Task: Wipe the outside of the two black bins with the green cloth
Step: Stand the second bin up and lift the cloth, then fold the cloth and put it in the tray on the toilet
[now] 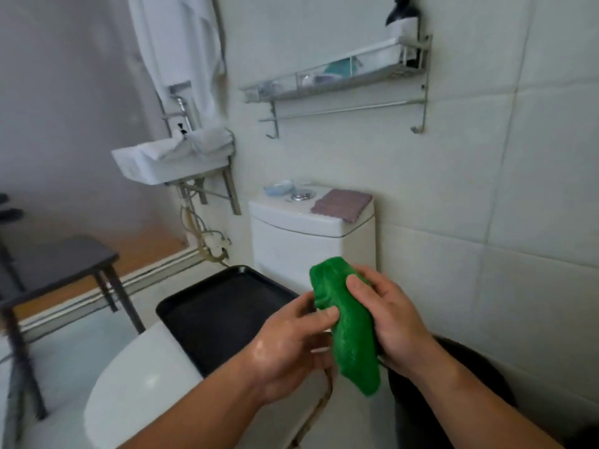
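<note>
Both my hands hold the green cloth (351, 332), bunched into a long roll in front of me. My left hand (291, 348) pinches its left side with thumb and fingers. My right hand (389, 322) grips it from the right, thumb on top. A black rectangular bin (217, 315) rests on the closed white toilet lid (146, 380), left of and behind my hands. A second black bin (453, 384) stands on the floor at the lower right by the tiled wall, mostly hidden by my right forearm.
The white toilet cistern (308, 234) carries a folded pink cloth (342, 204). A small wall sink (171, 163) with white towels is at the left. A metal shelf (337, 79) hangs above. A dark stool (58, 273) stands at the far left.
</note>
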Motion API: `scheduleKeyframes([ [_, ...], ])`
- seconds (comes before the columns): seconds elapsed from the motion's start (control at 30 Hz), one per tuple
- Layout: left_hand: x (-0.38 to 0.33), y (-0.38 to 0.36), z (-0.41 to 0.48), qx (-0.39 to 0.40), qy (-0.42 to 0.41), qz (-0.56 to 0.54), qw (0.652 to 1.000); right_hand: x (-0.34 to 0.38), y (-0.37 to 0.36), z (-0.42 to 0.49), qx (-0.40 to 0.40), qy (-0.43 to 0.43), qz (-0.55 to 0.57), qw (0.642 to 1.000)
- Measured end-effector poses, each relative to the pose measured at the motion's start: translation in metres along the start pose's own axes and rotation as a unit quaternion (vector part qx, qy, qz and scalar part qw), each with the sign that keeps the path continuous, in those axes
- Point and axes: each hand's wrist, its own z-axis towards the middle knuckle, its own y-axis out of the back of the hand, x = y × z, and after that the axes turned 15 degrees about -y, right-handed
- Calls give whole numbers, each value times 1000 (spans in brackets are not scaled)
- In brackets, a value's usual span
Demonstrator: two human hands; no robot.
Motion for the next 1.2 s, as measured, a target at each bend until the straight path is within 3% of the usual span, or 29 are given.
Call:
scheduleKeyframes([
  [0.17, -21, 52, -28, -114, -55, -9, 992, -10, -54, 19, 8, 16, -109, 994],
  [0.3, -26, 84, -38, -187, -86, 19, 978, -21, -86, 38, -1, -60, -168, 984],
  [0.37, -28, 99, -39, -219, -87, 20, 972, -30, -99, 47, -38, -87, -200, 975],
  [0.5, -16, 128, -43, -208, -83, -21, 974, -52, -116, 56, -125, -167, -176, 962],
  [0.57, -9, 140, -44, -230, -100, -3, 968, -62, -117, 56, -73, -223, -157, 959],
  [0.67, -15, 154, -40, -256, -123, 48, 958, -59, -112, 53, 65, -274, -148, 948],
  [0.8, -43, 167, -36, -190, -152, 129, 961, -49, -103, 59, 177, -240, -152, 942],
  [0.93, -62, 166, -30, -91, -169, 205, 960, -51, -104, 71, 152, -141, -134, 969],
  [1.07, -62, 173, -27, -106, -170, 139, 970, -54, -112, 76, 108, -46, -123, 985],
  [1.2, -47, 181, -31, -80, -99, 33, 991, -61, -113, 80, 84, -16, -73, 994],
])
